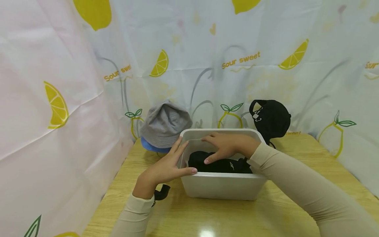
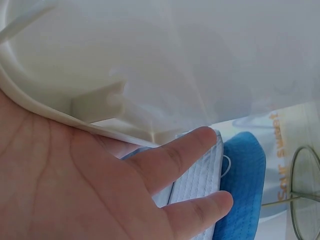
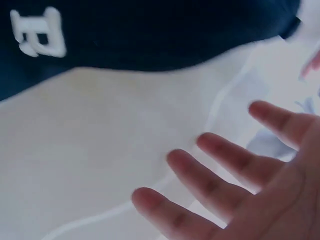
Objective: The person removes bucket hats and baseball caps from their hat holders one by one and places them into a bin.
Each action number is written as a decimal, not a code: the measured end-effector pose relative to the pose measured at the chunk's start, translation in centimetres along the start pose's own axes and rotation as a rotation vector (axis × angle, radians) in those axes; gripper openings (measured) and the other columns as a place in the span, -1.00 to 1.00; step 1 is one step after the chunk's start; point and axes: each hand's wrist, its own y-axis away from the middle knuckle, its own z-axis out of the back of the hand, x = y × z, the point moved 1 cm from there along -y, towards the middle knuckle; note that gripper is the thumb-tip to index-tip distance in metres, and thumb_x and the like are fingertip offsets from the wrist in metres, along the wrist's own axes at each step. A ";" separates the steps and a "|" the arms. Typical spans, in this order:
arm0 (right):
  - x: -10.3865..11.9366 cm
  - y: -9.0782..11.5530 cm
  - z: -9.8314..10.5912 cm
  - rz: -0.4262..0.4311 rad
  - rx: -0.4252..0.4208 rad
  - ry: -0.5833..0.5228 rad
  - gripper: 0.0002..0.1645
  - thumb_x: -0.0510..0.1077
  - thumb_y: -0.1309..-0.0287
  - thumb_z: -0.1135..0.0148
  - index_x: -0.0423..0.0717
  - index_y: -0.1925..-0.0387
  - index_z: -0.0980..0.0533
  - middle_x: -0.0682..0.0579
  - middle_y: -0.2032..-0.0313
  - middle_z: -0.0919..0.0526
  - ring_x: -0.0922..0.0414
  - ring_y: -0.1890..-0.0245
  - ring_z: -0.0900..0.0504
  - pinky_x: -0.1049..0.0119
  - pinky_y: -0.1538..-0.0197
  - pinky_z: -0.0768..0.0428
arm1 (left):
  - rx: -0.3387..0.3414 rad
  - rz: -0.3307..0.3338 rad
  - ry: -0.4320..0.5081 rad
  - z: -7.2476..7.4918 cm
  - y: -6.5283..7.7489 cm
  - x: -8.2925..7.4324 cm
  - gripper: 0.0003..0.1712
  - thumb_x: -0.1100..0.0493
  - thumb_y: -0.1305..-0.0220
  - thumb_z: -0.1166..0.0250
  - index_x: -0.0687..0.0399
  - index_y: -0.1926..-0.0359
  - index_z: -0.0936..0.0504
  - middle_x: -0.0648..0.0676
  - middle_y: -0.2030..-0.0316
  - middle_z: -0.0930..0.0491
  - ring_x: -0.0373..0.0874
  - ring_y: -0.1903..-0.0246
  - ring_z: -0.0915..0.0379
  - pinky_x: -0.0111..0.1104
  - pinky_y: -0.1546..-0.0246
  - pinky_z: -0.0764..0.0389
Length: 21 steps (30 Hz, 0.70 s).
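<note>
Cloth item (image 1: 217,166), black, lies in white bin (image 1: 219,187); I judge it light, soft, best pinched at its edge. Left hand (image 1: 165,168) spreads against the bin; right hand (image 1: 227,144) spans wide, empty.

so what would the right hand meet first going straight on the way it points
Likely the white bin, at its left side, near the left hand; depth is unclear, so the right hand might touch that hand first.
</note>
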 end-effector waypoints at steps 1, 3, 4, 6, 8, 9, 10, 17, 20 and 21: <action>0.0 0.2 0.2 -0.001 -0.008 0.007 0.26 0.61 -0.13 -0.23 0.04 -0.63 -0.12 -0.11 -0.56 -0.18 -0.09 -0.51 -0.28 -0.15 -0.47 -0.33 | 0.002 0.001 0.001 0.0 0.0 0.0 0.24 -0.55 -0.18 -0.31 -0.59 -0.63 0.29 -0.17 -0.66 0.55 0.16 -0.56 -0.05 0.14 -0.40 -0.36; 0.2 0.5 0.4 -0.009 -0.016 0.019 0.25 0.63 -0.12 -0.22 0.06 -0.62 -0.12 -0.10 -0.57 -0.19 -0.09 -0.50 -0.30 -0.15 -0.47 -0.34 | 0.006 0.008 0.003 -0.1 0.1 0.0 0.24 -0.56 -0.17 -0.31 -0.61 -0.62 0.29 -0.18 -0.65 0.55 0.15 -0.55 -0.07 0.14 -0.39 -0.37; 0.2 0.6 0.5 -0.015 -0.018 0.024 0.25 0.63 -0.13 -0.21 0.07 -0.63 -0.12 -0.10 -0.57 -0.19 -0.09 -0.50 -0.31 -0.16 -0.46 -0.35 | 0.008 0.013 0.003 -0.1 0.2 0.1 0.23 -0.56 -0.17 -0.31 -0.62 -0.62 0.29 -0.19 -0.65 0.55 0.15 -0.55 -0.08 0.14 -0.39 -0.38; 0.3 0.9 0.7 -0.028 -0.018 0.019 0.23 0.62 -0.14 -0.21 0.10 -0.63 -0.12 -0.10 -0.57 -0.19 -0.10 -0.49 -0.33 -0.17 -0.45 -0.36 | 0.011 0.021 0.003 -0.2 0.5 0.2 0.23 -0.55 -0.17 -0.31 -0.62 -0.62 0.29 -0.19 -0.65 0.55 0.15 -0.55 -0.09 0.15 -0.39 -0.38; 0.3 1.1 0.8 -0.034 -0.029 0.011 0.19 0.60 -0.16 -0.22 0.12 -0.62 -0.13 -0.11 -0.56 -0.21 -0.10 -0.46 -0.36 -0.17 -0.43 -0.38 | 0.009 0.023 0.000 -0.2 0.7 0.3 0.23 -0.54 -0.18 -0.31 -0.59 -0.63 0.28 -0.18 -0.65 0.56 0.16 -0.55 -0.09 0.15 -0.38 -0.38; 0.3 1.2 0.9 -0.037 -0.037 0.012 0.18 0.60 -0.16 -0.21 0.12 -0.62 -0.14 -0.11 -0.55 -0.22 -0.10 -0.46 -0.37 -0.17 -0.43 -0.39 | 0.006 0.020 -0.004 -0.2 0.7 0.3 0.23 -0.54 -0.19 -0.31 -0.57 -0.64 0.27 -0.16 -0.65 0.55 0.16 -0.55 -0.09 0.16 -0.38 -0.38; 0.2 1.3 1.0 -0.041 -0.046 0.011 0.16 0.59 -0.17 -0.22 0.13 -0.62 -0.14 -0.10 -0.55 -0.23 -0.10 -0.45 -0.38 -0.17 -0.42 -0.40 | 0.003 0.018 -0.006 -0.1 0.8 0.4 0.23 -0.53 -0.20 -0.31 -0.55 -0.64 0.26 -0.16 -0.65 0.55 0.17 -0.55 -0.09 0.16 -0.38 -0.38; -0.2 2.2 1.8 -0.056 -0.077 0.024 0.10 0.55 -0.22 -0.22 0.14 -0.60 -0.17 -0.11 -0.56 -0.20 -0.13 -0.46 -0.36 -0.22 -0.41 -0.40 | -0.004 0.001 -0.002 -0.1 0.5 0.1 0.23 -0.52 -0.20 -0.31 -0.52 -0.65 0.25 -0.15 -0.66 0.53 0.18 -0.57 -0.03 0.16 -0.39 -0.36; -0.5 2.5 2.2 -0.062 -0.084 0.047 0.10 0.55 -0.21 -0.21 0.13 -0.60 -0.18 -0.11 -0.54 -0.23 -0.12 -0.45 -0.36 -0.20 -0.40 -0.41 | -0.005 -0.001 0.003 -0.2 0.3 -0.1 0.23 -0.53 -0.20 -0.32 -0.52 -0.65 0.25 -0.16 -0.66 0.53 0.17 -0.57 -0.01 0.16 -0.40 -0.35; -0.6 2.6 2.4 -0.059 -0.089 0.054 0.10 0.55 -0.22 -0.22 0.11 -0.59 -0.19 -0.13 -0.53 -0.24 -0.13 -0.44 -0.37 -0.20 -0.40 -0.42 | -0.006 -0.001 0.004 -0.2 0.2 -0.1 0.23 -0.53 -0.20 -0.32 -0.52 -0.65 0.25 -0.16 -0.66 0.53 0.18 -0.57 -0.01 0.16 -0.40 -0.35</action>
